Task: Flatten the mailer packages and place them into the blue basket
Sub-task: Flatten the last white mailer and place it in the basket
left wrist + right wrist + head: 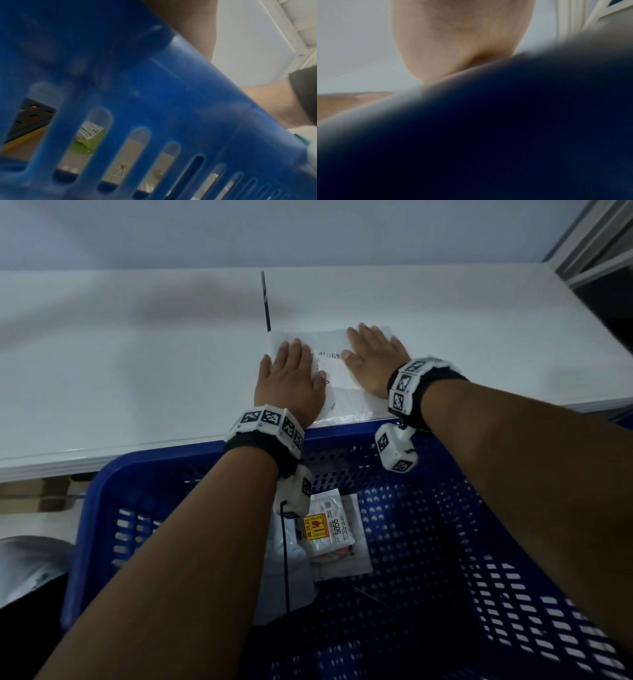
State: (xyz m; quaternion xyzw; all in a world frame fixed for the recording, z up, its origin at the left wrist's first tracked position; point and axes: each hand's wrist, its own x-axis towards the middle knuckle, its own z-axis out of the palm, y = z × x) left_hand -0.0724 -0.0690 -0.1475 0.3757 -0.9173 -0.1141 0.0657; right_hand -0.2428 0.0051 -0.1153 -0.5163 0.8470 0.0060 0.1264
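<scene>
A white mailer package (pixel 337 378) with a printed barcode label lies flat on the white table (pixel 137 364), near its front edge. My left hand (pixel 287 374) presses palm-down on its left part, fingers straight. My right hand (pixel 373 354) presses flat on its right part. Below the table edge stands the blue basket (pixel 445 535), holding two white mailers (pixel 329 529), one with a yellow and red sticker. The left wrist view is filled by the slotted basket wall (pixel 137 94). In the right wrist view only my palm (pixel 462 33) and a dark blue blur show.
A thin dark seam (pixel 265 302) runs across the table behind the mailer. A metal frame (pixel 589 244) stands at the far right. Cardboard (pixel 51 491) sits under the table on the left, and a grey rounded object (pixel 30 563) lies at the lower left.
</scene>
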